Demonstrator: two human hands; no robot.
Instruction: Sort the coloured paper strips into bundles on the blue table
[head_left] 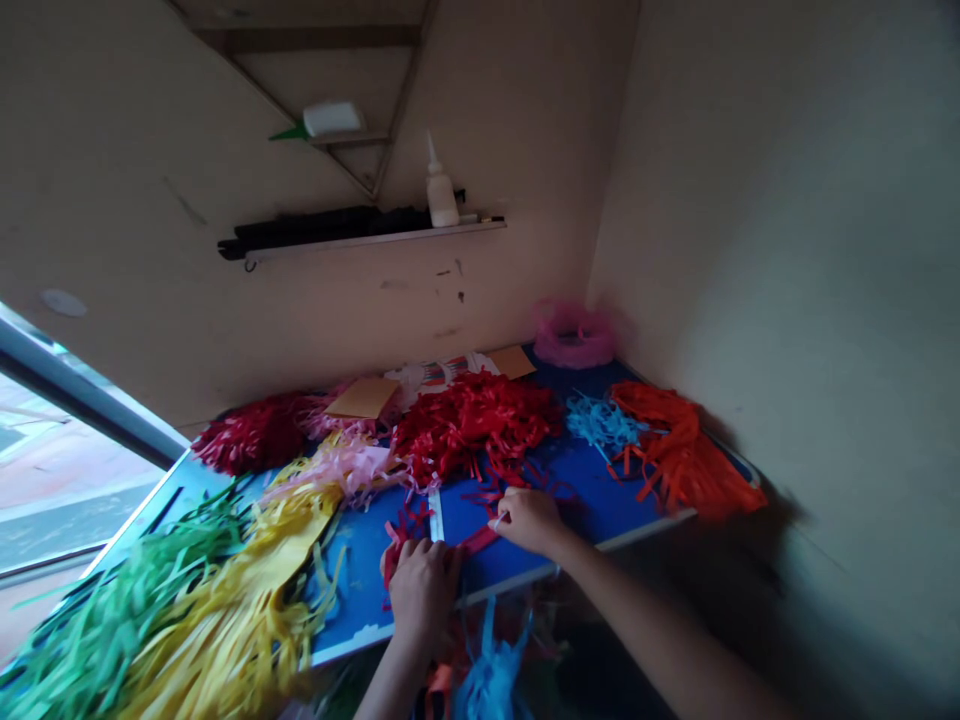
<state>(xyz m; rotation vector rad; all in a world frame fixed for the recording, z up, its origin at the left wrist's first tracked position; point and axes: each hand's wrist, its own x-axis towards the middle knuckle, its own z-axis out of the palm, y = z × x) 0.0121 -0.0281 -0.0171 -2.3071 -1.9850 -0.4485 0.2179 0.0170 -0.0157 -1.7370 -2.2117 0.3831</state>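
Observation:
A strip of red fringed material [480, 540] stretches between my two hands at the front of the blue table [360, 560]. My left hand [422, 582] is closed on its left end, with red fringe poking out past the fingers. Its right end is pinched by my right hand [527, 520], where a small whitish bit shows at the fingertips. Just behind my hands lies a large heap of red fringe [480, 420]. Pink fringe [352, 465] and yellow fringe [277, 560] lie to the left of them.
Green fringe [142, 590] hangs over the left edge. Blue fringe [606, 422] and orange fringe [682, 450] lie right. A pink bag [574, 338] sits in the back corner. Brown card [364, 398] lies behind. A bottle [442, 197] stands on the wall shelf [360, 240].

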